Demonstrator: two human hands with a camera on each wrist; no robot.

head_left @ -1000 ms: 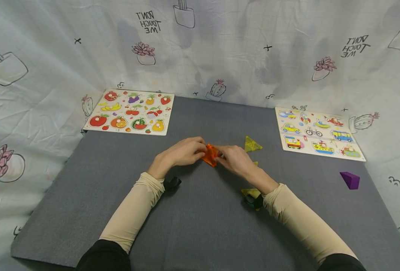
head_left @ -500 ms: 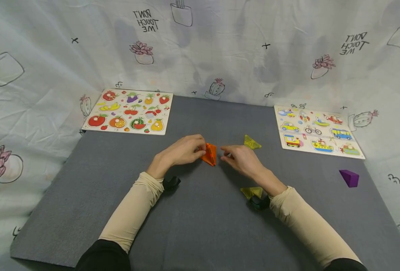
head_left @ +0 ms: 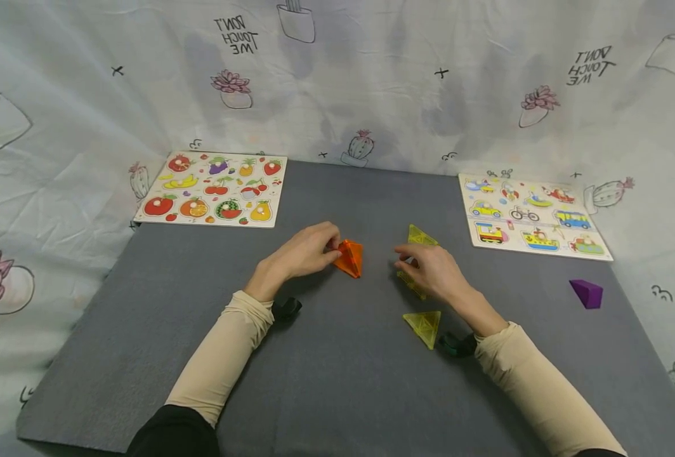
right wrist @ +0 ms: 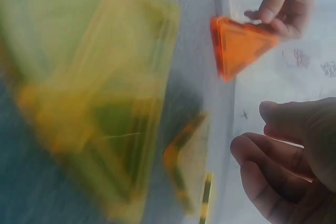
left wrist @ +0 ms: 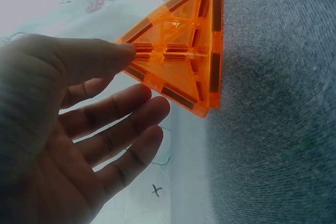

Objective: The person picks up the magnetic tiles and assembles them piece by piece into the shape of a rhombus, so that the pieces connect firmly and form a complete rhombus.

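Note:
My left hand (head_left: 300, 255) pinches the top of an orange translucent pyramid of triangular magnetic tiles (head_left: 350, 259). In the left wrist view, the thumb lies on the peak of the pyramid (left wrist: 176, 30) and the other fingers spread below, free of it; its base faces the grey tabletop. To the right, my right hand (head_left: 431, 270) hangs with loosely bent fingers over the yellow triangular magnetic tiles, holding nothing. It partly covers the far tile (head_left: 420, 235) and the middle tile (head_left: 412, 285). The near tile (head_left: 424, 327) lies flat by the wrist, and looms large as a blurred yellow tile (right wrist: 105, 77) in the right wrist view.
A fruit puzzle board (head_left: 214, 189) lies at the back left of the grey table (head_left: 337, 381), a vehicle puzzle board (head_left: 534, 219) at the back right. A purple wedge block (head_left: 587, 294) sits near the right edge. A patterned white curtain (head_left: 337, 82) hangs behind.
My right hand has let go of the orange pyramid and moved right, over the yellow tiles. My left hand keeps its pinch on the pyramid.

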